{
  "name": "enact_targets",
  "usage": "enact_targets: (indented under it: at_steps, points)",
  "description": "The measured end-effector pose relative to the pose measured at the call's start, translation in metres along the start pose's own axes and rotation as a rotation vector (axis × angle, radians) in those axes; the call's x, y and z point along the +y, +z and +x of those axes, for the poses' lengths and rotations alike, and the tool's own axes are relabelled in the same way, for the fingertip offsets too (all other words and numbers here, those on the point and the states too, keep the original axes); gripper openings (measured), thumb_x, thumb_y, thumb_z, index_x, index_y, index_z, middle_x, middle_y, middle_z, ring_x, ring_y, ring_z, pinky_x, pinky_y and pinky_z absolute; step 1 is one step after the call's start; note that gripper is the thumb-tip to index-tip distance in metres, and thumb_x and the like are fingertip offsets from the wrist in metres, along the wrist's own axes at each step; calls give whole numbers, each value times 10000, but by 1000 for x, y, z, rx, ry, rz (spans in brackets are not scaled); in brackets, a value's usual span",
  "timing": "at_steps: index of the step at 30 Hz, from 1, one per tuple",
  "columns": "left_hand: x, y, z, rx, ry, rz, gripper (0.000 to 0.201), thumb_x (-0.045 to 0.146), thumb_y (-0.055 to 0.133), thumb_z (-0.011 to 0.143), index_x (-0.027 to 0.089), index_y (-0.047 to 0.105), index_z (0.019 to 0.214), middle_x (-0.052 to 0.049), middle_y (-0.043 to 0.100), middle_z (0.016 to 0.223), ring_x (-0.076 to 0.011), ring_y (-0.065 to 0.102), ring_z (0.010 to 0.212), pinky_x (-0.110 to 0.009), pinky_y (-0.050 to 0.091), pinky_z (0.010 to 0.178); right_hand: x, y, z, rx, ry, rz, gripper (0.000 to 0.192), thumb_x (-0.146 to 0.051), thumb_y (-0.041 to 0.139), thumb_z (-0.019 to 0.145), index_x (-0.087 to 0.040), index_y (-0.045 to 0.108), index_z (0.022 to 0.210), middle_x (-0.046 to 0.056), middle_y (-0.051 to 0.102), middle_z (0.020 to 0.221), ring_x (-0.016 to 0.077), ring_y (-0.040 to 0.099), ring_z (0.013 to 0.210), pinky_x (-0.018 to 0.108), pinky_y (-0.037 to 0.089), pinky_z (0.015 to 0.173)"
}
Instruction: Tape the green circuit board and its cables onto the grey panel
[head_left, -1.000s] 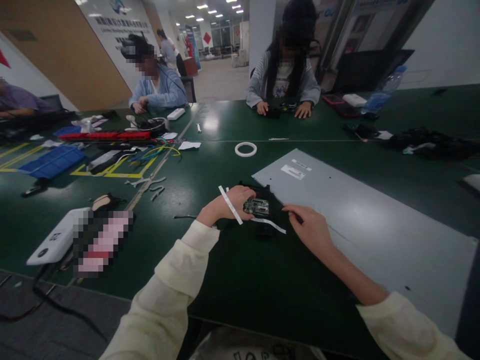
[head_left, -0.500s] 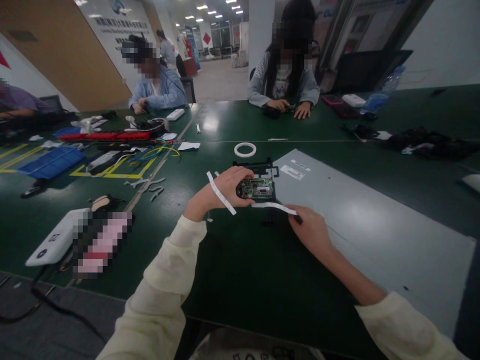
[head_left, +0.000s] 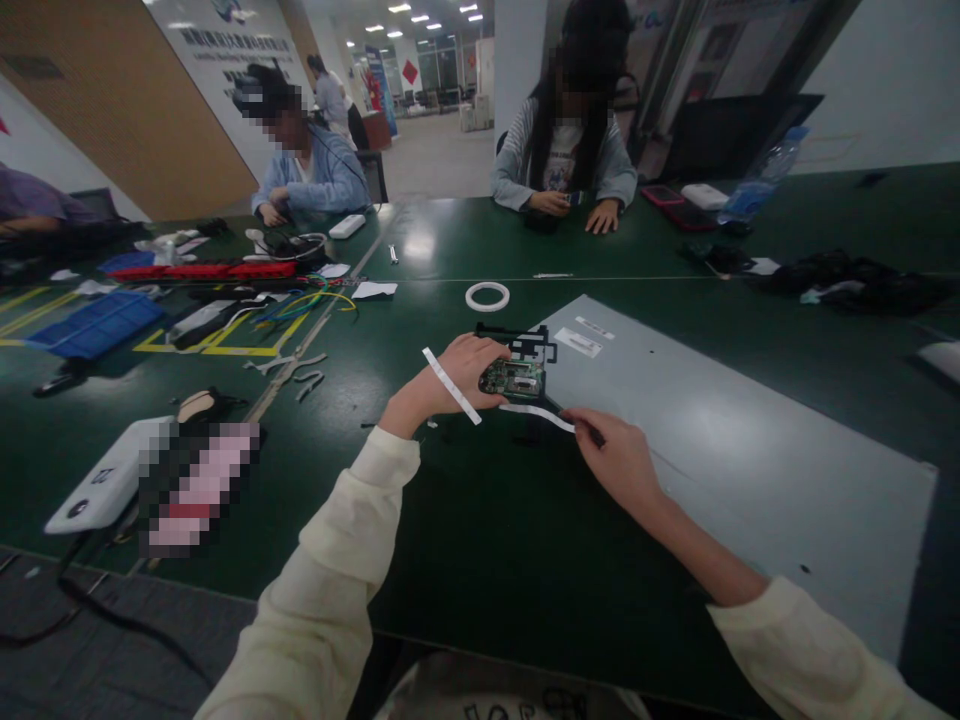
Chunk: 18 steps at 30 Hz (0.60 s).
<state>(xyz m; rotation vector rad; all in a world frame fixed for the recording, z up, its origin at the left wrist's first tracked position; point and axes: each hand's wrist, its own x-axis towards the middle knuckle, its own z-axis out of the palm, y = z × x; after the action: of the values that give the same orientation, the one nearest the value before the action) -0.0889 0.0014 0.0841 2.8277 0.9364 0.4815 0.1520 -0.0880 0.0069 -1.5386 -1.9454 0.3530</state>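
Gripping a circuit board (head_left: 513, 378) above the worktop (head_left: 480, 540), left hand (head_left: 450, 380) had fingers clamped; right hand (head_left: 619, 460) pinched a white strip (head_left: 536, 413) running leftward under the board.

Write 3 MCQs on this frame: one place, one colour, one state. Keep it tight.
1. Where does the tape roll lie?
A. on the grey panel
B. on the green table beyond the left hand
C. in the blue tray

2. What colour is the strip pinched by the right hand?
A. white
B. red
C. yellow

3. How is the circuit board held?
A. lying free on the table
B. gripped in the left hand
C. gripped in the right hand

Key: 1 B, the roll sits on bare table, clear of the panel. 2 A, the strip reads white against the dark top. 3 B, left fingers wrap the board's edge.
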Motion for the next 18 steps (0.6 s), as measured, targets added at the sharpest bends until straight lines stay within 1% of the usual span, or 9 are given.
enact_targets:
  at_steps: [5,9,11,16,18]
  points:
    - [1,3,-4,-28,0,25,467,361,660,712,159,498,1101,-93,581,1112,-248,523,1073,-429,322,1008,-3,1,-3,-45,30,128,329,-211,374,871,-162,654,1037,27,672,1001,179,627,913,335,480,841]
    - [0,5,-6,-53,-26,41,466,356,667,709,164,500,1099,-88,580,1112,-250,526,1069,-441,309,1019,-8,0,-6,-95,30,199,335,-228,355,889,-173,641,1055,21,673,998,171,629,912,317,473,829]
    - [-2,6,-7,-52,-40,44,476,348,679,696,173,498,1101,-81,577,1121,-249,525,1075,-445,300,1026,-12,-2,-7,-113,46,219,340,-245,346,901,-180,629,1077,19,675,979,170,633,877,310,475,790]
    - [-3,3,-8,-62,-39,52,461,353,672,705,168,503,1092,-89,579,1110,-254,524,1073,-442,320,1005,-23,-4,-11,-160,115,294,372,-340,326,934,-186,555,1182,16,676,862,162,619,676,287,463,626]
    - [-2,2,-8,-67,-30,49,458,353,670,707,165,505,1091,-93,581,1100,-255,526,1068,-437,330,994,-25,-4,-11,-191,148,328,389,-391,340,933,-191,545,1196,19,674,841,167,618,667,291,466,620]
